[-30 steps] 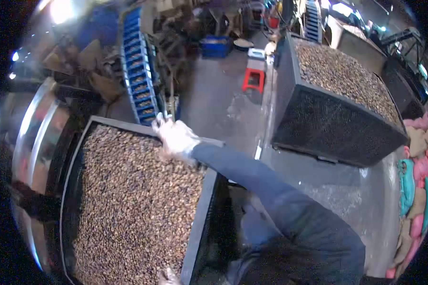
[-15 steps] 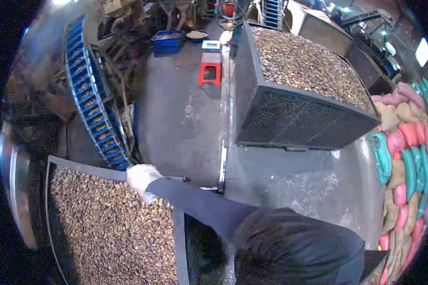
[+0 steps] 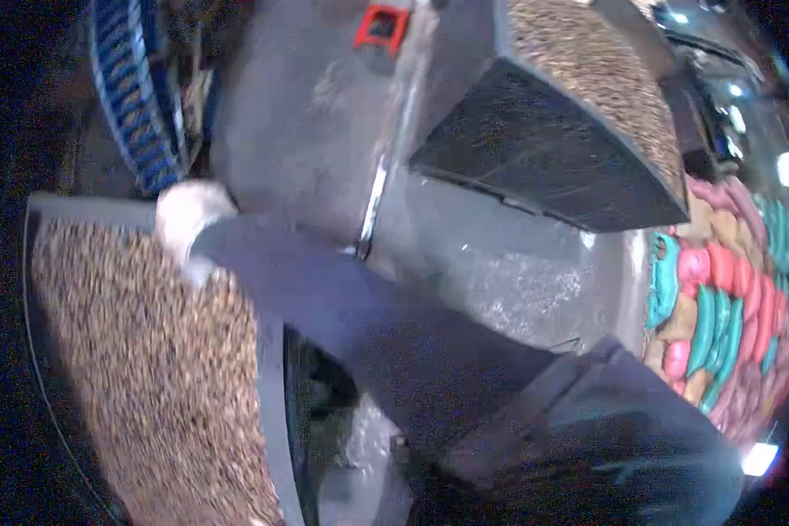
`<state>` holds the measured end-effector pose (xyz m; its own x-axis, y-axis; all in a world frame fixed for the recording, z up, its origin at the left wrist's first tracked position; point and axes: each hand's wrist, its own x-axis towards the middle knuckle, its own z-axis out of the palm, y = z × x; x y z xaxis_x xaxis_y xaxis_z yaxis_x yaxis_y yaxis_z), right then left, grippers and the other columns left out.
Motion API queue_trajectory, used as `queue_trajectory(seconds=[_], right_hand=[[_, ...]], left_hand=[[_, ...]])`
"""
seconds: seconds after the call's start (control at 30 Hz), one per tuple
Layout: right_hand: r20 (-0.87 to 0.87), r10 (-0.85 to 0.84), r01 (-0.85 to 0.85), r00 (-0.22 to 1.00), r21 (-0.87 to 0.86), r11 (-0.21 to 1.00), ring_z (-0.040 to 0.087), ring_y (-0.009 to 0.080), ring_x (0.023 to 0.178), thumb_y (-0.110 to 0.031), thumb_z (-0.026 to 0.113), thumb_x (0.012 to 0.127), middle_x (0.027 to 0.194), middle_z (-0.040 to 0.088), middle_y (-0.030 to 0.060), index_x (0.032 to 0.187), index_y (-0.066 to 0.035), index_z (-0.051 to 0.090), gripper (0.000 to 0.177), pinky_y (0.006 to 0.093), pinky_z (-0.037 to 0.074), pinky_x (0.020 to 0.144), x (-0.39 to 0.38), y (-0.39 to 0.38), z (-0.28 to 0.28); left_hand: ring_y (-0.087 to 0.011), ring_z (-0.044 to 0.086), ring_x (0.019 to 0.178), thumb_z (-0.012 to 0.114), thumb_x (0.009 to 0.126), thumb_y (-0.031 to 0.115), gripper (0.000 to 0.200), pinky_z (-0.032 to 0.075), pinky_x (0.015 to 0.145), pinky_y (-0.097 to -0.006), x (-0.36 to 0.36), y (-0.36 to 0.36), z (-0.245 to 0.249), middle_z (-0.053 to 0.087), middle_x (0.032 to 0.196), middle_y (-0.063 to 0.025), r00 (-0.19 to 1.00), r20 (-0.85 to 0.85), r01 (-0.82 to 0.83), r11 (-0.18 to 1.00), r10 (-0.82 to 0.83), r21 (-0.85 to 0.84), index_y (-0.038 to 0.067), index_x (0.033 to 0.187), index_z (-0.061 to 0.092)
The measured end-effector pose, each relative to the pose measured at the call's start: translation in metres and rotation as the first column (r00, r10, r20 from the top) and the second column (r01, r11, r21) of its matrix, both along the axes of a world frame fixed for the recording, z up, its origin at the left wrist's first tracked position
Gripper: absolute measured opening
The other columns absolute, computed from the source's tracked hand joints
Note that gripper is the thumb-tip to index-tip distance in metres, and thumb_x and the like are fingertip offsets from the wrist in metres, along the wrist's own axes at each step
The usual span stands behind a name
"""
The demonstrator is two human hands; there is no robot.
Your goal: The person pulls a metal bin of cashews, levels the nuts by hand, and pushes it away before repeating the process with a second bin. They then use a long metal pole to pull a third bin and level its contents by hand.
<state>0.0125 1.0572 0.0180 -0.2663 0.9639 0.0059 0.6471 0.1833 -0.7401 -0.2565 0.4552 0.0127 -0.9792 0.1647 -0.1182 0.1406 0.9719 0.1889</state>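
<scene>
My right hand, in a pale glove, is at the upper rim of a large metal bin on the left. Its fingers look curled round the rim, though motion blurs them. The dark-sleeved arm stretches across from the lower right. Brown nuts, which look like cashews in the shell, fill the bin close below the hand. Just above the hand, the foot of a blue cleated conveyor comes down. My left hand is out of view.
A second dark bin, heaped with nuts, stands at the upper right. Stacked pink, green and tan sacks line the right side. A red stool stands on the grey floor at the top. A metal strip crosses the floor.
The view has swung and tilted, shifting the hand, bins and conveyor up and left. My right hand is still at the bin's rim. The picture is more blurred.
</scene>
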Motion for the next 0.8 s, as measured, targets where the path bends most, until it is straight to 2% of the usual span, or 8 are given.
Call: queue_trajectory(seconds=[0.07,0.1,0.17,0.33,0.5,0.6,0.7,0.8], right_hand=[[0.030,0.080,-0.080,0.996,0.017,0.997,0.080,0.0333,0.085,-0.020,0.081,0.076,0.086,0.079,0.0183,0.087,-0.005,0.081,0.019,0.0477,0.063,0.076,0.000,0.004,-0.008],[0.045,0.129,-0.131,0.991,0.033,0.991,0.080,0.0331,0.086,-0.021,0.081,0.077,0.087,0.080,0.0183,0.088,-0.005,0.081,0.020,0.0476,0.062,0.077,0.000,0.007,-0.010],[0.078,0.240,-0.245,0.968,0.063,0.967,0.080,0.0327,0.087,-0.022,0.080,0.078,0.088,0.080,0.0183,0.088,-0.004,0.081,0.021,0.0474,0.062,0.078,0.004,0.015,-0.013],[0.117,0.497,-0.508,0.860,0.106,0.855,0.080,0.0318,0.090,-0.026,0.078,0.081,0.092,0.081,0.0183,0.090,-0.003,0.081,0.024,0.0468,0.062,0.081,-0.001,0.042,-0.029],[0.642,0.437,-0.614,0.630,0.067,0.786,0.077,0.0421,0.104,-0.019,0.080,0.078,0.105,0.078,0.0258,0.108,-0.001,0.079,0.035,0.0494,0.063,0.092,-0.017,0.025,0.005],[0.705,0.457,-0.704,0.542,0.084,0.705,0.074,0.0441,0.113,-0.014,0.081,0.079,0.111,0.076,0.0273,0.109,-0.001,0.078,0.033,0.0507,0.062,0.097,-0.017,0.006,0.044],[0.489,0.415,-0.509,0.768,0.072,0.858,0.071,0.0466,0.114,-0.024,0.080,0.082,0.116,0.075,0.0283,0.116,-0.004,0.075,0.040,0.0510,0.058,0.100,-0.017,0.021,0.012],[0.368,0.331,-0.355,0.869,-0.002,0.935,0.071,0.0459,0.118,-0.037,0.069,0.098,0.120,0.075,0.0316,0.118,0.004,0.071,0.046,0.0500,0.055,0.099,-0.022,-0.002,0.049]], left_hand=[[-0.0263,0.073,0.109,0.057,0.107,0.065,0.077,0.061,0.090,-0.0432,-0.053,-0.028,-0.034,0.074,0.129,-0.0286,0.959,0.111,-0.225,0.941,0.260,-0.253,-0.004,0.137,0.073],[-0.0405,0.068,0.084,0.053,0.113,0.060,0.068,0.055,0.083,-0.0483,0.038,0.016,0.024,0.078,0.099,-0.0275,0.985,-0.103,0.133,0.989,-0.138,-0.057,-0.002,0.123,0.080],[-0.0282,0.063,0.082,0.054,0.112,0.060,0.074,0.053,0.077,-0.0437,0.017,0.026,0.023,0.074,0.091,-0.0217,0.979,0.126,-0.149,0.985,0.159,-0.083,-0.009,0.096,0.076],[-0.0237,0.045,0.055,0.064,0.108,0.052,0.060,0.039,0.057,-0.0446,0.030,0.033,0.018,0.053,0.061,-0.0074,0.997,-0.074,0.001,0.990,0.010,0.143,0.002,0.075,0.061],[-0.0251,0.070,0.064,0.067,0.104,0.056,0.064,0.053,0.063,-0.0409,0.012,0.026,0.013,0.074,0.074,-0.0198,0.981,0.085,-0.182,0.978,0.174,0.102,-0.004,0.085,0.075],[-0.0278,0.071,0.064,0.071,0.102,0.050,0.058,0.053,0.062,-0.0446,0.008,0.007,0.001,0.073,0.073,-0.0210,0.993,-0.106,0.050,0.998,-0.045,0.048,-0.007,0.091,0.074],[-0.0325,0.075,0.072,0.075,0.100,0.048,0.054,0.055,0.065,-0.0467,0.003,-0.008,-0.024,0.075,0.078,-0.0236,0.965,-0.258,-0.018,0.995,0.043,0.099,-0.006,0.095,0.075],[-0.0428,0.076,0.081,0.074,0.101,0.052,0.058,0.056,0.073,-0.0526,0.022,0.032,0.031,0.075,0.083,-0.0281,0.994,-0.035,-0.097,0.985,0.103,0.143,-0.006,0.097,0.076]])
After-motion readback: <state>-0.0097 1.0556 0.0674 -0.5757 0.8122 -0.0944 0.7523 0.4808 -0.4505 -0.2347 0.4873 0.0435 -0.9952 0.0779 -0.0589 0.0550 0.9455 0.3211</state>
